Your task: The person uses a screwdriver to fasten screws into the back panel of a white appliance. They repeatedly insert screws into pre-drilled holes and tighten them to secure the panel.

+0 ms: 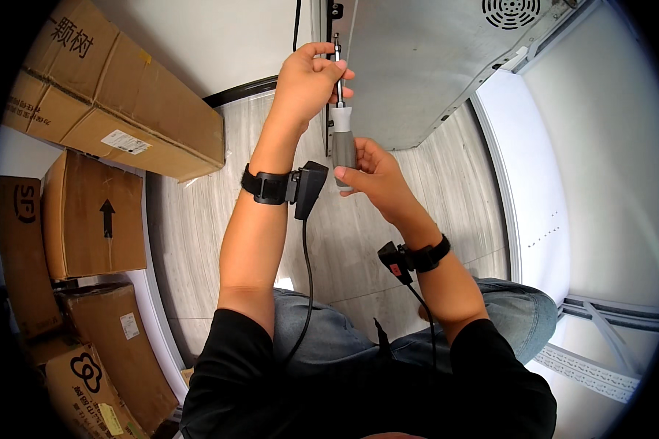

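Observation:
A screwdriver with a grey and white handle and a bright metal shaft stands upright in the picture, its tip at the top. My right hand is closed round the lower part of the handle. Higher up, my left hand pinches the shaft with its fingertips, just below the tip. A small metal piece shows at the tip; I cannot tell whether it is a screw or a bit. Right behind the shaft is the edge of a grey metal cabinet panel with small holes along its border.
Cardboard boxes are stacked along the left, with a large carton at the far left. Pale wood-look floor lies below. To the right are a white panel and a metal frame. Cables hang from both wrist straps.

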`<action>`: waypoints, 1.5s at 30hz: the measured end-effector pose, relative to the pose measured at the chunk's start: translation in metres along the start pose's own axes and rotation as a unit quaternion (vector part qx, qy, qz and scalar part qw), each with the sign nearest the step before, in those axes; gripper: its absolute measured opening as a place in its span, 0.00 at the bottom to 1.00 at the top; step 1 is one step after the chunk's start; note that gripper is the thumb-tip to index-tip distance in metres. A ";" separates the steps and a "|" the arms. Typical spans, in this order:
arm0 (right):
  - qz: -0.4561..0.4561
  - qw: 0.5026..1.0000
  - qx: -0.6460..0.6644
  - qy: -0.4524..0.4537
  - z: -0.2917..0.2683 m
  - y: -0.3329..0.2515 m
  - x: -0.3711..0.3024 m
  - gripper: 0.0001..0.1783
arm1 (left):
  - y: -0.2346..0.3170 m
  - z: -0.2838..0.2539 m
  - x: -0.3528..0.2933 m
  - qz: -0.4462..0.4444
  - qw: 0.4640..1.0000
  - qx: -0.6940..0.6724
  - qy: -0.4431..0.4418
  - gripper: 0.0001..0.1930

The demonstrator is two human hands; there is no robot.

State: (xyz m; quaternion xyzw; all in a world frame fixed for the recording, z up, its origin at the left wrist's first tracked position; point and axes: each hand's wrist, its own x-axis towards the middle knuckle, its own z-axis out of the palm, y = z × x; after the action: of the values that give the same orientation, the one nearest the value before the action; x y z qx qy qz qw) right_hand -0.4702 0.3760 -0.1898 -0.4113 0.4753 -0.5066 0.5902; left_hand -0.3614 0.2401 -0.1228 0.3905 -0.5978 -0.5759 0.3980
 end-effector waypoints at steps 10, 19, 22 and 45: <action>-0.012 1.000 -0.007 0.006 -0.003 -0.003 -0.004 0.25 | 0.002 0.002 -0.002 0.001 1.000 0.006 0.003 0.20; -0.011 1.000 -0.003 -0.011 -0.009 -0.002 -0.013 0.22 | 0.004 0.002 -0.003 -0.003 1.000 0.003 0.001 0.19; -0.002 1.000 -0.010 -0.013 -0.013 -0.006 -0.017 0.21 | 0.005 0.001 -0.004 0.002 1.000 -0.025 0.007 0.16; 0.022 0.992 -0.097 0.080 -0.328 -0.180 -0.170 0.15 | 0.030 0.282 -0.001 0.013 0.948 -0.282 -0.150 0.08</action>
State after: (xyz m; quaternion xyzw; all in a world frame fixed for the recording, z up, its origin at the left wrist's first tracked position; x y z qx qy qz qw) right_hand -0.8345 0.5159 -0.0604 -0.4141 0.5768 -0.4761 0.5188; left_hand -0.6223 0.3486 -0.0983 0.1635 -0.4691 -0.7676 0.4049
